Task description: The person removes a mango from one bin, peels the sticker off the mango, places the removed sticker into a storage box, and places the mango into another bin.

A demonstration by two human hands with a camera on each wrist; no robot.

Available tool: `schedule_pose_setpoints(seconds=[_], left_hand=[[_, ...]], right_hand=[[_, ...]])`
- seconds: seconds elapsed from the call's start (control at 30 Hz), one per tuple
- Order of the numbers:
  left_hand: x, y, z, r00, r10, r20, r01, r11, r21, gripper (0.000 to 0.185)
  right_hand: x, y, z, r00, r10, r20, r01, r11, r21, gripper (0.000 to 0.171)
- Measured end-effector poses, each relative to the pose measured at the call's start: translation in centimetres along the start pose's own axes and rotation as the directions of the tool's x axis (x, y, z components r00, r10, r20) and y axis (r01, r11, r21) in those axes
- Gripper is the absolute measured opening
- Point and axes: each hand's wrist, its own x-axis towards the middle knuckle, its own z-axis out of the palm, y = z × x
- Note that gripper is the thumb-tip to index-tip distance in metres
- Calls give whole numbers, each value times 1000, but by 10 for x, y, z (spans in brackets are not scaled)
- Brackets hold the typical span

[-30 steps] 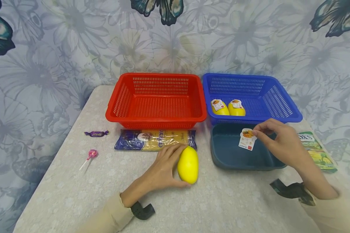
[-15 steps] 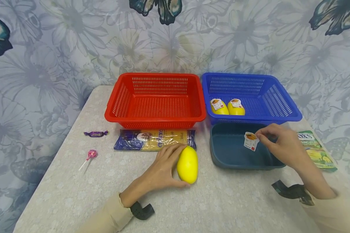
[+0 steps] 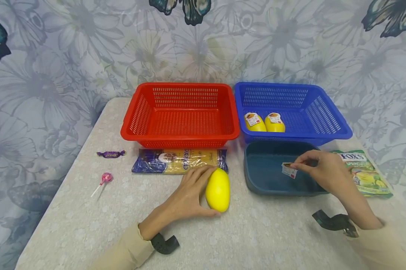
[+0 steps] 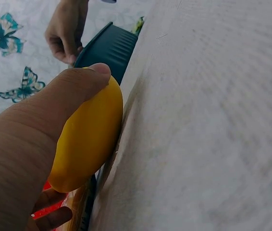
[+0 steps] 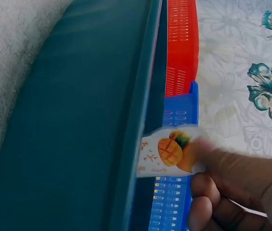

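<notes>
A smooth yellow mango-shaped fruit [image 3: 218,190] lies on the table in front of the pasta bag. My left hand [image 3: 191,195] grips it, thumb at the near end and fingers at the far end. In the left wrist view the thumb lies over the top of the mango [image 4: 90,134]. My right hand [image 3: 326,170] pinches a white mango label [image 3: 289,170] by its upper edge, over the dark teal tub [image 3: 257,187]. The right wrist view shows the label [image 5: 167,153] with its printed mango, its lower part behind the tub's rim.
Behind stand a red basket [image 3: 182,144] and a blue basket [image 3: 324,131] with two labelled yellow mangoes [image 3: 275,125]. A pasta bag [image 3: 176,162] lies before the red one. At left are a purple-wrapped candy [image 3: 111,154] and a pink lollipop [image 3: 106,178]; a green Fox's bag [image 3: 368,176] is at right.
My right hand has lowered the label into the tub's opening, and the label has tipped. My left hand stays on the mango.
</notes>
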Motion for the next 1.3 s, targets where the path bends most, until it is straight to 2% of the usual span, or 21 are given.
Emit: schedule_pose_setpoints(seconds=[0.1, 0.2, 0.43, 0.57, 0.83, 1.03, 1.2, 1.3], left_hand=[[0, 0, 0, 1000, 4, -6, -4, 1000, -4, 120], [0, 0, 0, 1000, 4, -7, -4, 1000, -3, 120], [1, -1, 1, 1000, -1, -3, 1, 1000, 11, 121], [1, -1, 1, 1000, -1, 2, 1, 1000, 6, 121], [1, -1, 1, 1000, 12, -9, -12, 1000, 7, 121], [0, -1, -1, 1000, 6, 0, -6, 1000, -4, 120], [0, -1, 0, 1000, 2, 3, -2, 1000, -5, 120], [0, -1, 1, 1000, 2, 5, -2, 1000, -6, 120]], right_hand=[[1, 0, 0, 1000, -17, -26, 17, 1000, -6, 24], [1, 1, 1, 998, -31, -54, 31, 1000, 4, 22], [0, 1, 3, 999, -10, -35, 10, 1000, 12, 15], [0, 1, 4, 995, -71, -76, 71, 997, -2, 11], [4, 1, 2, 964, -214, -159, 210, 977, -40, 9], [13, -8, -2, 940, -294, -174, 294, 955, -28, 13], [25, -21, -9, 907, -377, -186, 380, 925, -22, 16], [31, -28, -11, 902, -394, -178, 399, 917, -11, 17]])
